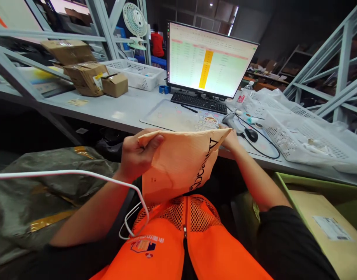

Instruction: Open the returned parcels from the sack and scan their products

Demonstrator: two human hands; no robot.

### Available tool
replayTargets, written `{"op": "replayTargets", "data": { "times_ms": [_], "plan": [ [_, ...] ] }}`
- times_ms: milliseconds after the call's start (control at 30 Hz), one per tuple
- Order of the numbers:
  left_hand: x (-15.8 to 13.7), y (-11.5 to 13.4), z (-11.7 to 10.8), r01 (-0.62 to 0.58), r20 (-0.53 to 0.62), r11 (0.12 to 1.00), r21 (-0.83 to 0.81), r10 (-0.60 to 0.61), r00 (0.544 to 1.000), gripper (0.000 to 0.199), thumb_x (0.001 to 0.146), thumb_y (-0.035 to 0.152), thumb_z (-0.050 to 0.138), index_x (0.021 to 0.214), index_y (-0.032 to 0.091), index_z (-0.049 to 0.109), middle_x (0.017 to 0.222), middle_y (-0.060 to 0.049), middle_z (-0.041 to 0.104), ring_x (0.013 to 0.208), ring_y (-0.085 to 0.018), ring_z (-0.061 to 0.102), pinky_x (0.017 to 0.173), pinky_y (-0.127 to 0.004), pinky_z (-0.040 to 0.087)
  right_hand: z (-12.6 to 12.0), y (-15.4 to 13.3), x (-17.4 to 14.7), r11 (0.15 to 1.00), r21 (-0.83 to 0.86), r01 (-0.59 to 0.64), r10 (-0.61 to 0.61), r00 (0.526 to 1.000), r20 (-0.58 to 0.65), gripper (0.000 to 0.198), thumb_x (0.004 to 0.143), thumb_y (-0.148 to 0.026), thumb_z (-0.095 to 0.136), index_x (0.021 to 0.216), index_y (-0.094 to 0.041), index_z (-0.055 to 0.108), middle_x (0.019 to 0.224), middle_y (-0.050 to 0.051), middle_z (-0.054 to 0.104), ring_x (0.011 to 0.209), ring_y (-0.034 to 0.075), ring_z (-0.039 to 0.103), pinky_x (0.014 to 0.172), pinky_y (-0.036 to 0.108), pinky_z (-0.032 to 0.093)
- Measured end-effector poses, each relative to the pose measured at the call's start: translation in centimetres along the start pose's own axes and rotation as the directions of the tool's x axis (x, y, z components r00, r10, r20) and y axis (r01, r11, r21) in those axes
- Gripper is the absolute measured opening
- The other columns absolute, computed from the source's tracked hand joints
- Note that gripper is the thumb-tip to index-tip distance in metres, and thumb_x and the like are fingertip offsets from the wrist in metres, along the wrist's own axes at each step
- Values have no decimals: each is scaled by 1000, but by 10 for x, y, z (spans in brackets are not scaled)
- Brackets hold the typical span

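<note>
A flat, pale-orange paper mailer [178, 163] with black lettering along its right side is held on the near side of the wide, black-framed monitor [187, 58], in front of the wearer's orange vest [158, 252]. The left hand [139, 153] pinches the mailer's upper left edge, thumb lying on the near face. The right hand [229, 140] is at the upper right corner, partly behind it; its fingers are hidden, so whether they grip cannot be told. Just in front of the monitor, a black keyboard [199, 103] lies on the long grey desk [105, 114]. To the monitor's right front sit a black corded mouse [251, 135] and, farther right, a white perforated plastic basket [283, 144]. Left of the monitor stand a smaller white perforated basket [143, 82], brown cardboard boxes [116, 85] and, farther back, a pale round-headed fan [135, 20].
</note>
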State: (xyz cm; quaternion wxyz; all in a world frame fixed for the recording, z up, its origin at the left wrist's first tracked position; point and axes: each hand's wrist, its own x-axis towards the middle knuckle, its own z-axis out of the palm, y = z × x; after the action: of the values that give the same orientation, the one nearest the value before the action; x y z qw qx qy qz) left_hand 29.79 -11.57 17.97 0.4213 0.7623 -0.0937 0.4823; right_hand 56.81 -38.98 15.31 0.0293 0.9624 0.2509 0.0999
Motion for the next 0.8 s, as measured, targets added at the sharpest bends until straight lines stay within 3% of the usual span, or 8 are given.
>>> {"op": "replayTargets", "data": {
  "times_ms": [133, 233, 333, 400, 467, 533, 667, 800],
  "plan": [
    [-24, -10, -9, 137, 16, 989, 51, -138, 990, 31, 102, 47, 66, 99, 20, 81, 91, -6, 79, 75, -17, 71, 65, -27, 57, 22, -9, 8, 987, 162, 14, -3, 998, -65, 56, 101, -32, 47, 148, -3, 56, 137, 31, 62, 121, 36, 57, 103, 52, 43],
    [-43, -12, -7, 178, -19, 975, 131, -177, 984, 37, 103, 50, 63, 99, 17, 80, 88, -7, 80, 73, -18, 72, 63, -26, 57, 12, -12, -11, 912, 410, 15, 131, 936, -326, 46, 102, -39, 45, 124, -5, 68, 125, 29, 68, 111, 33, 61, 97, 49, 47],
    [-64, -5, 9, 147, -63, 968, 204, -137, 989, 30, 105, 40, 61, 101, 16, 79, 87, -6, 80, 69, -16, 72, 61, -23, 55, -10, -36, -67, 599, 799, 54, 333, 891, -310, 54, 103, -64, 48, 89, -16, 68, 83, 13, 71, 75, 24, 63, 74, 38, 52],
    [-78, 6, 22, 90, -49, 977, 193, -82, 995, 24, 105, 32, 60, 104, 17, 77, 89, -6, 81, 68, -15, 73, 63, -22, 56, -22, -66, -113, 311, 950, -7, 112, 993, -29, 65, 97, -80, 50, 77, -19, 65, 66, 7, 65, 56, 19, 59, 56, 32, 47],
    [-88, 19, 30, 11, 28, 994, 107, -14, 1000, 22, 105, 30, 58, 106, 18, 77, 91, -7, 81, 70, -15, 75, 67, -22, 58, -26, -99, -149, 108, 988, -108, -113, 986, 120, 67, 91, -85, 58, 73, -20, 62, 60, 4, 62, 48, 16, 56, 47, 29, 41],
    [-91, 29, 30, -1, 194, 999, -46, 10, 981, 28, 106, 37, 58, 111, 18, 77, 96, -10, 82, 77, -18, 77, 73, -25, 61, -24, -123, -167, -40, 990, -133, -136, 982, 127, 64, 89, -81, 65, 71, -20, 59, 55, 0, 58, 44, 13, 51, 45, 26, 37],
    [-66, 26, 19, 437, 640, 835, -335, -139, 756, 82, 93, 87, 48, 124, 16, 75, 112, -20, 79, 99, -30, 79, 76, -35, 67, -14, -139, -166, -185, 973, -139, -120, 986, 118, 58, 88, -74, 73, 73, -20, 58, 53, -4, 53, 42, 9, 46, 43, 24, 34],
    [-19, 4, 18, 739, 812, 671, -65, -394, 430, 86, 83, 98, 46, 90, 16, 71, 72, -14, 74, 62, -26, 74, 53, -32, 60, -19, -150, -159, -144, 973, -183, -275, 952, 138, 57, 83, -74, 77, 80, -20, 61, 59, -5, 55, 47, 9, 46, 44, 24, 36]
  ]
}}
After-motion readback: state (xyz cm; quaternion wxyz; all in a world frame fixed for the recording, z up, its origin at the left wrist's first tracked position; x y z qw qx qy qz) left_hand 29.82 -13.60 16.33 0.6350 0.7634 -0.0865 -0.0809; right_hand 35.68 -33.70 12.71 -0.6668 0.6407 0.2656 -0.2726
